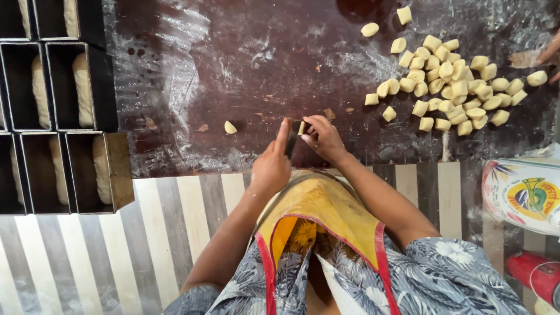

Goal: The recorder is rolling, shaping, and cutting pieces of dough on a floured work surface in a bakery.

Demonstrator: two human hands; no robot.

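left hand (271, 166): grip closed on a dark flat tool (290, 144), blade edge-on (kind unclear)
right hand (322, 135): narrow pinch grip on a small dough piece (301, 128), just beside the tool
done: heap of cut dough pieces (452, 87) on surface (233, 58), well right of grip; loaves in black tins (58, 116) far left
left: one stray piece (230, 127) near, left of grip; no uncut dough in view, so prob. near the end
pkgs: round white bag (522, 195) w/ yellow-green emblem, far right; red item (539, 274) below it

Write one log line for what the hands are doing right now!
left hand: holds dark scraper | right hand: pinches dough bit | dough pile: right
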